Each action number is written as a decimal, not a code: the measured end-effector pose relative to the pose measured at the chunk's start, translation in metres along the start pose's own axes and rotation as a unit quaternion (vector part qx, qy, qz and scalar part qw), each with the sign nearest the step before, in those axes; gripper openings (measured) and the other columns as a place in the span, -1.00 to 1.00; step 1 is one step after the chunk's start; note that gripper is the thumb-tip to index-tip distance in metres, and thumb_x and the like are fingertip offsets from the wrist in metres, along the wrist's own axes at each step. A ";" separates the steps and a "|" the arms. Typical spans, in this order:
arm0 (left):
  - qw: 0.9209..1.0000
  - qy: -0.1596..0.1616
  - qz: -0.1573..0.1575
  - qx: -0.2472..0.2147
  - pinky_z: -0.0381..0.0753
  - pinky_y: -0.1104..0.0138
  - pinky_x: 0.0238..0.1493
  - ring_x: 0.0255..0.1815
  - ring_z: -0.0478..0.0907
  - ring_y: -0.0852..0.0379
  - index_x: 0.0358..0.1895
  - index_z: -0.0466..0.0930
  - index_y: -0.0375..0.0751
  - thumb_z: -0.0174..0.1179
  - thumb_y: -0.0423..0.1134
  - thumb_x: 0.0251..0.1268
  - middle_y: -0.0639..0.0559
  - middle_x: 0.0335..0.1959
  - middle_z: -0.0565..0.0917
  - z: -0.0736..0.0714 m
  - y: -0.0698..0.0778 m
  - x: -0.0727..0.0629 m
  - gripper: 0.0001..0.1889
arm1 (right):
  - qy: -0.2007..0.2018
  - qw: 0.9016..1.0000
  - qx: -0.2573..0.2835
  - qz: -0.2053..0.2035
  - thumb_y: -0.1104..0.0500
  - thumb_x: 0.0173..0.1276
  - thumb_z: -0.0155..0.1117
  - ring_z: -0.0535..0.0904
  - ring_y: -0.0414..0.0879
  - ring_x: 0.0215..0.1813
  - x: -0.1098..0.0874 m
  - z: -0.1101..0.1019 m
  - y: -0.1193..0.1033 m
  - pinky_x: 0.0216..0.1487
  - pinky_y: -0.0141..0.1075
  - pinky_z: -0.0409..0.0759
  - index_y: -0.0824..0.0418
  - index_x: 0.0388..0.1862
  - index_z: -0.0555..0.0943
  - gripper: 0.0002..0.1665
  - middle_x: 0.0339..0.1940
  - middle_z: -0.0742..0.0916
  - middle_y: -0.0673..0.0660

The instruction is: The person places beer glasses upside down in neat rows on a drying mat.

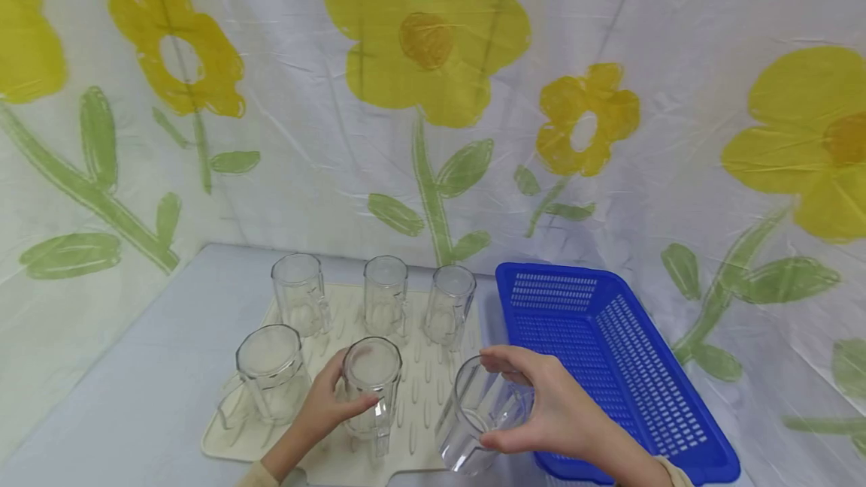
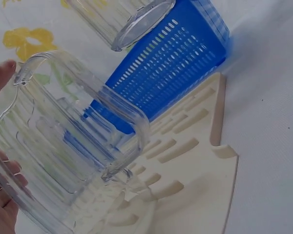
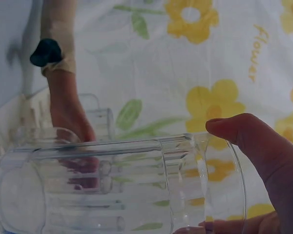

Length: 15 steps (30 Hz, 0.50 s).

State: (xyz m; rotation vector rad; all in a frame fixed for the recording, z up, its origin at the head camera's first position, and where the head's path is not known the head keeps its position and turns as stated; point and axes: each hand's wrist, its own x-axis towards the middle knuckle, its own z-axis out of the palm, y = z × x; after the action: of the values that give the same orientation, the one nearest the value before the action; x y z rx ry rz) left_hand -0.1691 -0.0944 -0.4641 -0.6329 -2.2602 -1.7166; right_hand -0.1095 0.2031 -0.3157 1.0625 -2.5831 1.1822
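My left hand holds a clear mug over the front middle of a cream draining board, thumb on the near side; in the left wrist view its handle is turned away from the palm. Whether its base touches the board I cannot tell. My right hand grips a second clear mug around its rim, tilted, above the board's right front edge. In the right wrist view the thumb presses near that mug's rim.
Three clear mugs stand along the board's back, and another mug stands front left. A blue perforated basket lies to the right. Behind hangs a flower-printed curtain.
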 end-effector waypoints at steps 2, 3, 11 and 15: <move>1.000 -0.006 0.002 -0.005 0.15 -0.15 0.11 0.20 0.22 -0.14 0.24 0.23 -0.32 0.40 -0.29 -0.21 -0.22 0.18 0.35 -0.003 0.002 -0.001 -0.18 | -0.002 1.000 -0.001 0.000 -0.05 -0.13 0.48 0.51 -0.06 -0.02 0.000 0.000 0.000 -0.06 -0.24 0.51 0.35 0.07 0.42 -0.17 -0.04 0.60 0.10; 1.000 -0.012 0.005 -0.006 0.10 -0.16 0.12 0.23 0.18 -0.10 0.28 0.18 -0.31 0.40 -0.29 -0.21 -0.23 0.21 0.32 -0.004 0.002 -0.001 -0.14 | -0.004 1.000 -0.003 0.000 -0.06 -0.13 0.48 0.51 -0.06 -0.02 0.000 0.000 0.000 -0.06 -0.24 0.51 0.35 0.07 0.43 -0.17 -0.04 0.60 0.11; 0.990 0.055 0.120 0.045 -0.12 -0.13 0.21 0.36 -0.12 0.10 0.38 -0.16 -0.35 0.45 -0.05 -0.25 -0.27 0.36 -0.04 -0.007 0.050 0.000 0.16 | -0.015 1.000 0.006 0.021 -0.07 -0.12 0.47 0.51 -0.09 -0.02 0.000 -0.002 0.000 -0.06 -0.25 0.51 0.30 0.09 0.42 -0.18 -0.04 0.60 0.11; 0.947 0.081 0.299 0.079 -0.13 0.19 0.30 0.34 -0.14 -0.14 0.23 -0.12 -0.70 0.23 0.15 -0.01 -0.48 0.29 -0.05 0.005 0.088 -0.004 0.07 | -0.012 1.000 0.006 0.019 -0.06 -0.12 0.48 0.52 -0.08 -0.03 0.000 -0.002 -0.001 -0.06 -0.25 0.51 0.31 0.08 0.43 -0.18 -0.05 0.61 0.13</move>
State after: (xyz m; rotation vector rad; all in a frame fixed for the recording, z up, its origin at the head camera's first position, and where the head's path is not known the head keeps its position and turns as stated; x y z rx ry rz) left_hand -0.1239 -0.0706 -0.3917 -0.9752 -1.8102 -1.2259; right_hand -0.1088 0.2041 -0.3134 1.0408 -2.6297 1.2015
